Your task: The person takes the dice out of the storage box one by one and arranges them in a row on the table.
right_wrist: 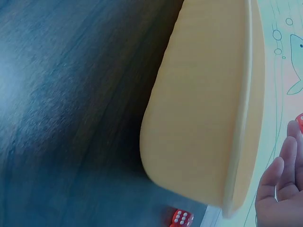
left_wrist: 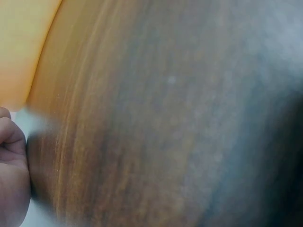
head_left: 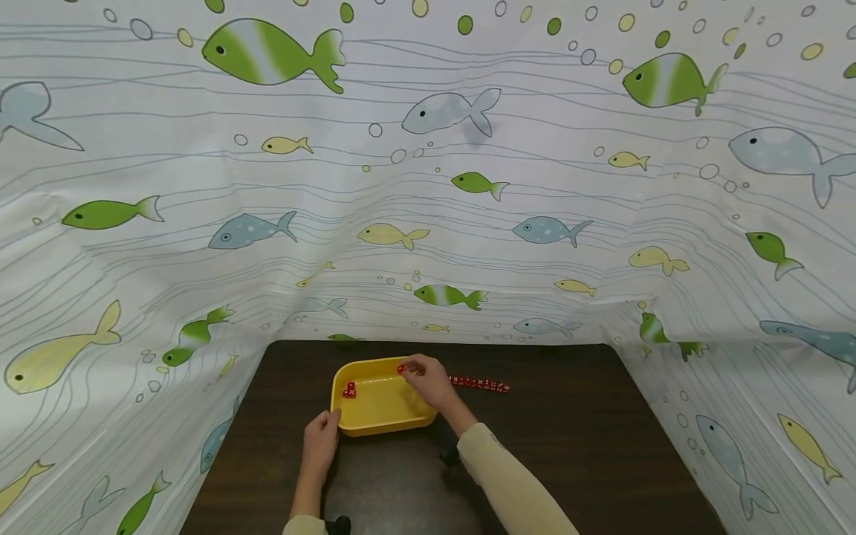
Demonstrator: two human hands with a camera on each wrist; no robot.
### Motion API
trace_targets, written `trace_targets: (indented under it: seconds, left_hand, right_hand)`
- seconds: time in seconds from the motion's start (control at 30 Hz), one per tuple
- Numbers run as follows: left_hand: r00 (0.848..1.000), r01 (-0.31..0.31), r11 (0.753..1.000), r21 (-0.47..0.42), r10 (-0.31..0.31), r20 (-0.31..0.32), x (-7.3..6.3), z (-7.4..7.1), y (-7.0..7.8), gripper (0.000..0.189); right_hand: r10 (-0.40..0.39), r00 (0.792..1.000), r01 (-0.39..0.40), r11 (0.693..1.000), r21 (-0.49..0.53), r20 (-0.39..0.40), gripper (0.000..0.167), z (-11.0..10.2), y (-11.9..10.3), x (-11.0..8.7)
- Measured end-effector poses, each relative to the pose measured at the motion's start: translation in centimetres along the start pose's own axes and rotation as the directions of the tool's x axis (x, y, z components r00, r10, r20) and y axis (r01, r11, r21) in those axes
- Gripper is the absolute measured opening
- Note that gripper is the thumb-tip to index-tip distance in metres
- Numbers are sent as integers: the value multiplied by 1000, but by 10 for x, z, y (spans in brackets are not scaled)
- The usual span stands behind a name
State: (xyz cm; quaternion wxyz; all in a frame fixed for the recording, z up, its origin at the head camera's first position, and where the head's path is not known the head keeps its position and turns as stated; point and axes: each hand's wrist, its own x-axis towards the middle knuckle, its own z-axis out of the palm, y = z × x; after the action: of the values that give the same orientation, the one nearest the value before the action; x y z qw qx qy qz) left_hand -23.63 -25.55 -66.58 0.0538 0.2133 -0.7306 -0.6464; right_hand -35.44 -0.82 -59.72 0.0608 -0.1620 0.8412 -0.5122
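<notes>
My right hand (head_left: 429,382) pinches a red die (head_left: 401,369) over the right part of a yellow tray (head_left: 381,429). In the right wrist view, the edge of that die (right_wrist: 299,122) shows at the fingertips, beside the tray's outer wall (right_wrist: 199,104). My left hand (head_left: 321,444) grips the tray's near left corner; its thumb and curled fingers show at the left edge of the left wrist view. A small group of red dice (head_left: 350,391) sits inside the tray at the left. To the tray's right, a row of several red dice (head_left: 478,383) with white pips lies on the table.
The dark wooden table (head_left: 568,446) carries the tray and dice. A white cloth (head_left: 428,163) printed with fish hangs behind it and along both sides. Another die (right_wrist: 182,217) lies just past the tray's end in the right wrist view.
</notes>
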Motion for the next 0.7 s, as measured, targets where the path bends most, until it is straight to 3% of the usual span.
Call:
trace_targets:
  seconds: [0.7]
  left_hand:
    - [1000, -1, 1000, 31, 1, -17, 3, 3, -5, 44]
  right_hand:
    - [84, 994, -77, 992, 101, -68, 19, -44, 22, -14]
